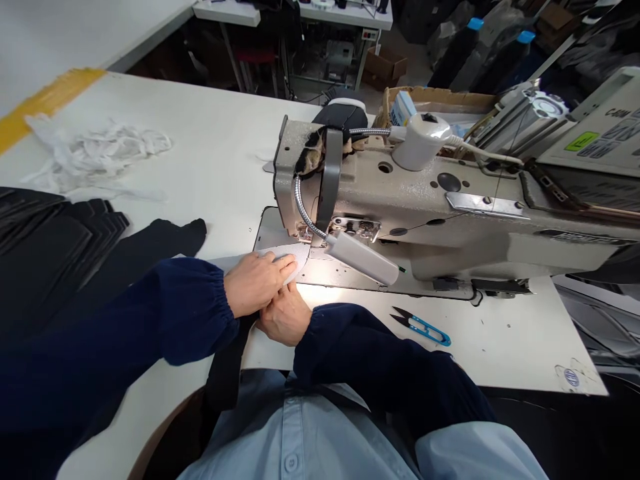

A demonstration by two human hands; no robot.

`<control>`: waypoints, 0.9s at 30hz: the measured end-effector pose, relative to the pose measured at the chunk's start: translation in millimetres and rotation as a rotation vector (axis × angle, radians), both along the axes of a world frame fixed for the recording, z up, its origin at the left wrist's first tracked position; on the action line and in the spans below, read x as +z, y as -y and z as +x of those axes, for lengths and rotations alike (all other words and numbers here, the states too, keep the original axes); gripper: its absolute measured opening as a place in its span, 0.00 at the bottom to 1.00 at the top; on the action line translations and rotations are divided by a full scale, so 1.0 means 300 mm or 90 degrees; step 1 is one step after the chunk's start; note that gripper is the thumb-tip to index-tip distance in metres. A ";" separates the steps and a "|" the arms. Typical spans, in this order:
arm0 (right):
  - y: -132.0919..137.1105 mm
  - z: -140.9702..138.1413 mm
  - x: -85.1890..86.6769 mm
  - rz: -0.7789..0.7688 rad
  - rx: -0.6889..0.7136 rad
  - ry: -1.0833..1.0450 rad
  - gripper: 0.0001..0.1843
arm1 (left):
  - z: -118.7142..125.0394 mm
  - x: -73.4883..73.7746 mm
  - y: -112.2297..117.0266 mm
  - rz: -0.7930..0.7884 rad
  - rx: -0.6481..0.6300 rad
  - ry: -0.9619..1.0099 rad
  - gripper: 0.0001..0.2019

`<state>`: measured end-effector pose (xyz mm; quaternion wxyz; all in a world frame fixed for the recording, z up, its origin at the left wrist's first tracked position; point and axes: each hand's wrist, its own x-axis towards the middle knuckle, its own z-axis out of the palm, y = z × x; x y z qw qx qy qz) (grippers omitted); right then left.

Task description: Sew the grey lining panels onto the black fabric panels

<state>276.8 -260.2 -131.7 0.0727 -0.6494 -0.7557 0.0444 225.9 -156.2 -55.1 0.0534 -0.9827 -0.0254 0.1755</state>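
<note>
White tabletop [225,153]: pale fabric [300,253] pressed under flattened left hand [257,281]; right hand [287,316] curled, hold unclear; could be skewed by uneven pressure.

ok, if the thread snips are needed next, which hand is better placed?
Right hand, I'd say: it's nearer the blue-handled thread snips, which lie on its side. The left hand is farther off, on the white fabric.

At far right, the pale grey boxy unit [605,127] seems marked "C-60M"; lettering on the long dark nameplate [585,237] of the beige metal sewing machine [430,207] and the blue oval sticker [571,378] is illegible
</note>
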 end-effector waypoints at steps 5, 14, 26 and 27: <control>0.003 -0.009 -0.006 0.042 -0.010 0.015 0.25 | -0.002 -0.007 -0.003 0.005 -0.013 0.006 0.23; 0.060 -0.045 0.027 0.084 0.001 0.015 0.22 | -0.008 -0.040 0.024 0.040 0.017 0.020 0.23; 0.115 0.026 0.076 0.055 0.076 0.115 0.22 | 0.052 -0.063 0.057 0.062 0.069 0.060 0.16; 0.116 0.034 0.078 0.046 0.074 0.112 0.22 | 0.059 -0.061 0.058 0.061 0.078 0.054 0.16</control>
